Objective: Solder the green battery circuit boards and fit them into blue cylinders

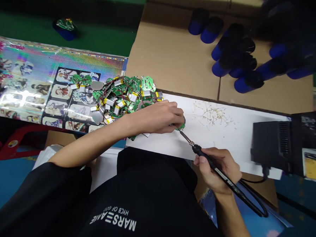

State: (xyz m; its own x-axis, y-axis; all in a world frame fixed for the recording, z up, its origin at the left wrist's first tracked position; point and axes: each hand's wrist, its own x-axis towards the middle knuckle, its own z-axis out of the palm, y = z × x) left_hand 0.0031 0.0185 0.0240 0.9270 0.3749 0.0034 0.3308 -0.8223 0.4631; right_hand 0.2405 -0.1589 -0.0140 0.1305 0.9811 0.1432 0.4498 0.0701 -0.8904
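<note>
**Head view.** The left hand (pixel 158 116) is closed, its fingers curled in a pinch around a small green circuit board (pixel 181 126), which is partly hidden by the fingertips. The right hand (pixel 217 167) is closed around the grip of a black soldering iron (pixel 213 162), held like a pen. The iron's metal tip (pixel 185 137) points up and left and ends just below the held board; contact cannot be confirmed at this resolution. The iron's black cable (pixel 251 197) loops down past the right wrist.

The held board is directly above a white sheet (pixel 156 143), whose right part carries scattered wire clippings (pixel 209 114). Left of the hand lies a heap of green circuit boards (pixel 124 97) with silver pouch batteries and thin red wires; it partly overlaps a holographic printed sheet (pixel 43 87) bearing illustrated figures.

Further components:
- A black soldering station (pixel 273 142) stands at the right, just beside the white sheet.
- Blue cylinders with black ends (pixel 245 70) lie on brown cardboard (pixel 171 59) beyond the sheet — those at upper right are blurred.
- The wearer's black T-shirt (pixel 113 218) fills the lower foreground.
</note>
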